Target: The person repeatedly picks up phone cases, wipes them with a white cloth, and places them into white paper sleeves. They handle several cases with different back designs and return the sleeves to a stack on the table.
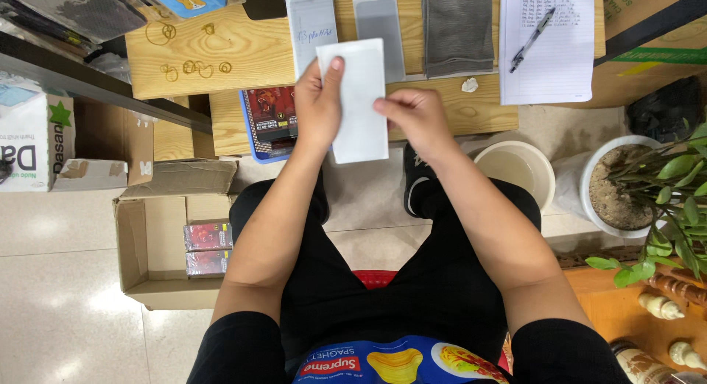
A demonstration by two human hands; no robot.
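I hold a white rectangular packet up in front of me over the low wooden table. My left hand grips its left edge, thumb on the front. My right hand pinches its right edge at the middle. Behind the packet on the table lie a white packet, a grey packet and a folded grey cloth. A dark red box in a blue tray sits just left of my left hand.
A lined sheet with a pen lies at the table's right. Several rubber bands lie at its left. An open cardboard box holds red packs on the floor. A white bucket and potted plant stand right.
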